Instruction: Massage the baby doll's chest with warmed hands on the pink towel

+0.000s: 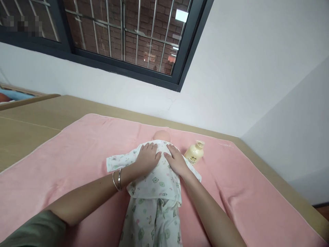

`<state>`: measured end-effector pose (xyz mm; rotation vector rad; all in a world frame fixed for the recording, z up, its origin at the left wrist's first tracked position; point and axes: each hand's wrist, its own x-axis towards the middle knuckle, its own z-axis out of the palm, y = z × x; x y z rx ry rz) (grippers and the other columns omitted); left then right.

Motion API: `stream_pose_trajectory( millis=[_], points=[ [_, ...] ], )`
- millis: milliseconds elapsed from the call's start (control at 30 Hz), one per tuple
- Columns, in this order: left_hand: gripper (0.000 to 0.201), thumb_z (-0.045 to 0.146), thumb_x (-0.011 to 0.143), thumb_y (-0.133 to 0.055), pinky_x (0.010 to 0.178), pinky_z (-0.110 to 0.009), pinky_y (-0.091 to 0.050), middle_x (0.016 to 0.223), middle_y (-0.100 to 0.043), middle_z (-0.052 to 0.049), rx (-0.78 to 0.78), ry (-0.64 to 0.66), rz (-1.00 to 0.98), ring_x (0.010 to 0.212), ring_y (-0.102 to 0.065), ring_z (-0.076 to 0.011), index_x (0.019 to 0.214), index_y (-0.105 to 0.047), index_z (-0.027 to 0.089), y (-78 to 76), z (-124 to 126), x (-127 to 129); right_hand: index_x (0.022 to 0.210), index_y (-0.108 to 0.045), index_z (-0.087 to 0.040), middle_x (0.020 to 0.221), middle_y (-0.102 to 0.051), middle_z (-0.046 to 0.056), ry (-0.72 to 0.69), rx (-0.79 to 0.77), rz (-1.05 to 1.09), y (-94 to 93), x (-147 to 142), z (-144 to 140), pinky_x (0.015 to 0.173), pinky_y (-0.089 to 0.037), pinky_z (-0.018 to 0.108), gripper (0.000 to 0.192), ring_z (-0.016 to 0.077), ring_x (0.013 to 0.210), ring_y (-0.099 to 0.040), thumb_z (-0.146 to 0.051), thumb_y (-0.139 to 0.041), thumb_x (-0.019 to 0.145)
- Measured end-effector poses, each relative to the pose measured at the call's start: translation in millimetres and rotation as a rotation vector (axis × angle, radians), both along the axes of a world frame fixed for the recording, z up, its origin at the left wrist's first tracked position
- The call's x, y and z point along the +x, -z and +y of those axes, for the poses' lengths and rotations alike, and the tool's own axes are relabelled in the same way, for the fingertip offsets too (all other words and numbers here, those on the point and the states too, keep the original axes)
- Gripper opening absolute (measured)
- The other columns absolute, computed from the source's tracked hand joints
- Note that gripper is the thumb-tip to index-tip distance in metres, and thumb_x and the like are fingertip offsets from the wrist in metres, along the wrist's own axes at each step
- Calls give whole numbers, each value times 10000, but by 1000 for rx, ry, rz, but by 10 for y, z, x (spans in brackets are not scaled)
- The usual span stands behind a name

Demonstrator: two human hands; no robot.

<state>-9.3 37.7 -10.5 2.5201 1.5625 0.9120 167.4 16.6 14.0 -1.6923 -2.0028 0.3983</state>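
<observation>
Your left hand (147, 156) and right hand (177, 161) lie flat, fingers extended, on the patterned white cloth top (156, 183) of a bald, dressed doll (151, 219). The doll lies along the soft pink blanket (241, 185), head near its far edge. A pale-yellow, round-shouldered bottle (194, 153) sits just beside the sleeve on your right, towards the blanket's far right corner.

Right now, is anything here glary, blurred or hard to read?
Head view: a white patch glares in the window; an upper-left area is pixelated; the left hand and right hand look fairly sharp; small lettering on the bottle is unreadable.
</observation>
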Motion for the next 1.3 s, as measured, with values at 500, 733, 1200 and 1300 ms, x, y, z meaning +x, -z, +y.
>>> stream_pose_trajectory(
  millis=[500, 733, 1200, 1300],
  points=[
    [359, 363, 970, -378, 1010, -456, -467, 1189, -692, -150, -131, 115, -10, 1134, -633, -297, 1099, -644, 159, -216, 164, -75, 1486, -446, -94, 1542, -425, 134, 48, 32, -103, -64, -162, -150, 1231, -224, 462, 580, 281, 1482, -309, -411, -374, 1005],
    [404, 342, 986, -357, 1070, -480, -411, 1283, -651, -174, -158, 72, 36, 1227, -580, -312, 1219, -597, 116, -188, 118, -45, 1465, -478, -112, 1524, -455, 128, -4, 53, -111, -116, -223, -181, 1222, -252, 420, 548, 263, 1465, -344, -400, -380, 1009],
    [418, 256, 998, -307, 1096, -516, -373, 1391, -567, -190, 36, 130, 158, 1355, -462, -324, 1305, -537, 91, -50, -83, -52, 1444, -498, -109, 1514, -448, 183, 36, 43, -226, -167, -273, -238, 1205, -250, 502, 506, 310, 1432, -394, -359, -369, 1023],
    [380, 250, 982, -344, 1087, -498, -389, 1341, -603, -174, 7, 103, 128, 1308, -507, -308, 1256, -563, 105, -37, 4, -61, 1445, -497, -94, 1519, -440, 188, 27, 69, -270, -163, -361, -334, 1214, -229, 506, 501, 316, 1445, -370, -305, -320, 1027]
  ],
)
